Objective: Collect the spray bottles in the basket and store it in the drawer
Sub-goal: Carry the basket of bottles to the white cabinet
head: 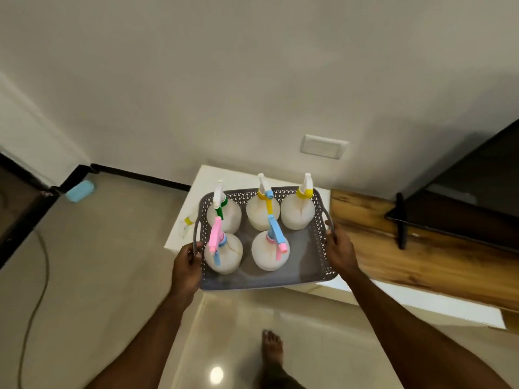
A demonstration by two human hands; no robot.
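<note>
Now the fingers (pixel 329 231) of the right hand (pixel 339 249) are clenched on the right handle of the grey basket (pixel 261 279), and the left hand (pixel 186 259) grips the left handle the same way. Between them the basket hangs over the near edge of the white bench (pixel 196 189), apparently lifted. Five spray bottles (pixel 223 254) stand upright inside, three far and two near. One more bottle (pixel 187 224) seems to lie on the bench just left of the basket. Collecting looks nearly finished; next comes carrying it level to the drawer, which is not in sight.
</note>
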